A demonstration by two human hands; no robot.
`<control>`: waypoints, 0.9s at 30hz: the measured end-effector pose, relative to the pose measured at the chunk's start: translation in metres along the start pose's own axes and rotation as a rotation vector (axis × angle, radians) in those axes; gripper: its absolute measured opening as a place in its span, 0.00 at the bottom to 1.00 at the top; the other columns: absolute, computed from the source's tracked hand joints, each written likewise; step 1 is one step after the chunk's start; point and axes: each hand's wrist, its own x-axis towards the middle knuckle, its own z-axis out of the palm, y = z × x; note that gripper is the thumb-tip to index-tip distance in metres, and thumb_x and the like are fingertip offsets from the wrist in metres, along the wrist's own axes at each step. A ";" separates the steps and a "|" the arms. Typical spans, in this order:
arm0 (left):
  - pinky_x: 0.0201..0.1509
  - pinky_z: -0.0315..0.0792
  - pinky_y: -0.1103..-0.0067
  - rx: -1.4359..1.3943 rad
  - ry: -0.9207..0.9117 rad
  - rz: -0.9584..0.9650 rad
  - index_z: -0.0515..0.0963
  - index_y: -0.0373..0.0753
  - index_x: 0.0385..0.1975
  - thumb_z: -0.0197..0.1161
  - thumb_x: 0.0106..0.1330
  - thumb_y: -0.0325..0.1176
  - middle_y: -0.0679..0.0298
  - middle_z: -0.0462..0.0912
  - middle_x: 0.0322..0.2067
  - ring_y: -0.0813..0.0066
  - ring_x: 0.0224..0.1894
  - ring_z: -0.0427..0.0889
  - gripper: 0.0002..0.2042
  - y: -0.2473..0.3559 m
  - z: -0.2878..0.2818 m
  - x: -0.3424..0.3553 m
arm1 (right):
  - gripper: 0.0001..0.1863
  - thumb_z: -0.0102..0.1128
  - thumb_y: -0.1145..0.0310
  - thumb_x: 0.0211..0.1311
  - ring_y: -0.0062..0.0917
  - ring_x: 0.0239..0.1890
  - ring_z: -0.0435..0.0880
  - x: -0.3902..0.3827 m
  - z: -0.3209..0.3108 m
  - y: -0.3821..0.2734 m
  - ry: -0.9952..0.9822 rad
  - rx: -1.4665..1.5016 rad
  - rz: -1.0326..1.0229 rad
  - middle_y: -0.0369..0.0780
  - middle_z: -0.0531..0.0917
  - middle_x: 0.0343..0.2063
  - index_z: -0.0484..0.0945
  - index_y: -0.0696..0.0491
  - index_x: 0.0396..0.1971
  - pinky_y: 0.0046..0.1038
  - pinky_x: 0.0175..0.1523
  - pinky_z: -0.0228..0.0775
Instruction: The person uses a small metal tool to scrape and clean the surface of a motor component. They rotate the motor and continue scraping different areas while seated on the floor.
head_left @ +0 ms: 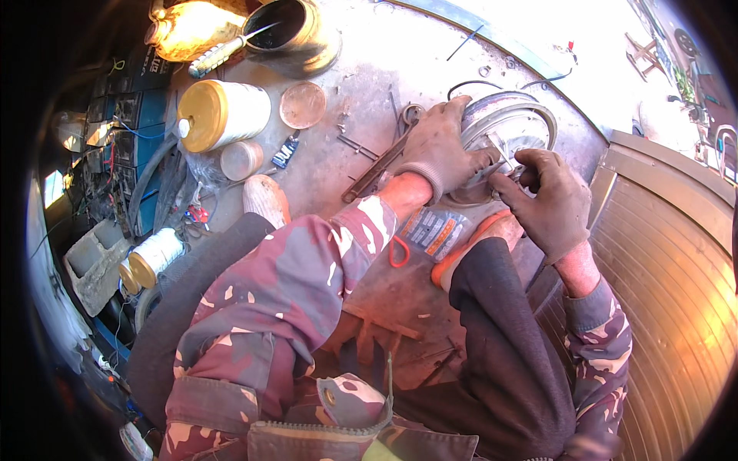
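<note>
A small wheel with a metal rim [547, 125] lies on the concrete floor in front of me. My left hand [442, 146], in a grey work glove, is closed on its near left side, thumb reaching toward the hub. My gloved right hand [547, 203] has bent fingers pinched at a thin metal part [502, 151] by the hub; its exact shape is partly hidden. Left of the wheel lie a long dark metal bar [365, 178] and a roll of tape [412, 114]. Below it is a printed plastic packet [430, 230] beside a red loop [399, 253].
Yellow jug [181, 31], open container [304, 50] with a screwdriver [219, 55] across it, white tubs [231, 115], small tube [285, 150], batteries [138, 123] and concrete block [92, 253] stand or lie to the left. A ribbed metal panel [661, 276] flanks my right; my feet frame the packet.
</note>
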 end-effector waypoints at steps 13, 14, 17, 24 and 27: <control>0.71 0.72 0.62 0.000 0.029 0.014 0.69 0.33 0.70 0.81 0.56 0.52 0.42 0.80 0.60 0.46 0.66 0.78 0.46 0.005 -0.001 0.000 | 0.23 0.64 0.50 0.77 0.20 0.25 0.83 0.009 0.017 0.035 -0.268 0.904 0.560 0.39 0.87 0.26 0.87 0.60 0.43 0.26 0.31 0.74; 0.71 0.72 0.62 -0.005 0.024 0.011 0.69 0.33 0.70 0.81 0.56 0.52 0.42 0.80 0.60 0.46 0.66 0.78 0.46 0.004 -0.002 0.000 | 0.23 0.65 0.51 0.75 0.21 0.25 0.83 0.006 0.019 0.031 -0.144 0.721 0.394 0.39 0.86 0.26 0.88 0.59 0.43 0.27 0.31 0.74; 0.73 0.71 0.62 -0.016 -0.012 -0.011 0.66 0.30 0.73 0.83 0.55 0.52 0.40 0.77 0.64 0.44 0.68 0.76 0.50 0.004 -0.003 0.000 | 0.17 0.74 0.55 0.66 0.29 0.27 0.86 -0.002 0.010 0.022 0.169 0.067 -0.082 0.38 0.86 0.26 0.88 0.55 0.41 0.33 0.34 0.76; 0.72 0.71 0.62 0.006 0.020 0.015 0.68 0.32 0.71 0.82 0.55 0.51 0.41 0.79 0.62 0.45 0.66 0.78 0.47 0.003 -0.001 0.001 | 0.18 0.72 0.54 0.69 0.25 0.25 0.82 0.003 0.011 0.019 -0.025 0.139 0.000 0.35 0.83 0.24 0.86 0.55 0.31 0.30 0.32 0.73; 0.75 0.70 0.62 -0.014 -0.005 -0.006 0.65 0.30 0.73 0.83 0.54 0.50 0.40 0.76 0.65 0.45 0.69 0.76 0.50 0.003 0.000 0.001 | 0.23 0.64 0.50 0.77 0.20 0.25 0.81 0.005 0.017 0.027 -0.347 0.787 0.504 0.34 0.82 0.24 0.85 0.58 0.34 0.26 0.31 0.72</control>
